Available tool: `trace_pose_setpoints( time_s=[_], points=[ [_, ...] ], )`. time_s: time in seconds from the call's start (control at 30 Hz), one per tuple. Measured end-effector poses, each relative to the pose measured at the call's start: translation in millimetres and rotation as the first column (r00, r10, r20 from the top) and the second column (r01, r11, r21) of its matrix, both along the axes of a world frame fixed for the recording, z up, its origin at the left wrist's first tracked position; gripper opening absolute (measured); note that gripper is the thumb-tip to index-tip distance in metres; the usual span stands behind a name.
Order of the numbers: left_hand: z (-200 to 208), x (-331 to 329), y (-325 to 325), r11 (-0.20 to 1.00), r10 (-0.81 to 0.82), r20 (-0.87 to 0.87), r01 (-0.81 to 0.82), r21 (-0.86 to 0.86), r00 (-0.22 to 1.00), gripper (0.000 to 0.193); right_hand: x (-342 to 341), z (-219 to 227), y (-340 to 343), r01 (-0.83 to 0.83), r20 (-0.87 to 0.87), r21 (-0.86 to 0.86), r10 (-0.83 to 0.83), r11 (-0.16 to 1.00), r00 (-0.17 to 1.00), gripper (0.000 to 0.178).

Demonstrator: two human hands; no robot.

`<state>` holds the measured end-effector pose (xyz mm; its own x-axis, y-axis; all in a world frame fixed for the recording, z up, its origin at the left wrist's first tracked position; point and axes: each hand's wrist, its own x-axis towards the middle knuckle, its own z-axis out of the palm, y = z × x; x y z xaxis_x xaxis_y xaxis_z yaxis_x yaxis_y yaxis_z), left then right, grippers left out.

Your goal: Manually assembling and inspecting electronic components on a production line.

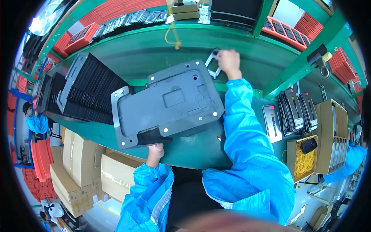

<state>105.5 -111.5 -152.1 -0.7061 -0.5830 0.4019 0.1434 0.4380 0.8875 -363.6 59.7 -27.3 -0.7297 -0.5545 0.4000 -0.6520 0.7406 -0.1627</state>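
A large grey block (154, 110) with a shallow device-shaped recess and white round studs at its corners lies tilted over the green bench (193, 152). My left hand (155, 152) grips its near edge; most of the fingers are hidden under it. Past the block's far right corner, my right hand (230, 61) is closed on a thin, light-coloured open frame (213, 71), slightly blurred. The recess in the block holds nothing. To the right of my right forearm lies a flat silver-edged device part (272, 123).
Left of the block stands a black slotted rack (92, 87). Stacked dark device parts (295, 110) and a box of yellow bands (305, 158) are on the right. A green post (309, 54) rises at the far right. Cartons (119, 174) stand below the bench's left edge.
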Motion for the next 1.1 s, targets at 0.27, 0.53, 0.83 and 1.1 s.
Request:
trace_pose_setpoints(
  time_s=[0.27,0.53,0.83,1.1],
  points=[
    [49.0,-20.6,15.7,0.957,-0.117,-0.086,0.135,0.257,0.989,0.073,91.7,174.5,96.5,0.062,-0.376,-0.499,-0.281,0.864,0.883,0.012],
    [63.0,-32.0,20.7,0.960,-0.049,-0.153,0.089,0.267,0.987,0.072,246.7,236.2,121.8,-0.039,-0.500,-0.506,-0.256,0.862,0.827,0.013],
    [74.5,-40.3,19.6,0.955,-0.079,-0.131,0.113,0.274,0.988,0.057,277.0,276.8,82.8,-0.188,-0.427,-0.525,-0.066,0.830,0.902,0.015],
    [84.2,-39.9,19.5,0.924,-0.185,-0.104,0.209,0.321,0.977,0.103,298.4,263.8,18.0,-0.125,-0.107,-0.106,0.114,0.986,0.988,0.017]
  ],
)
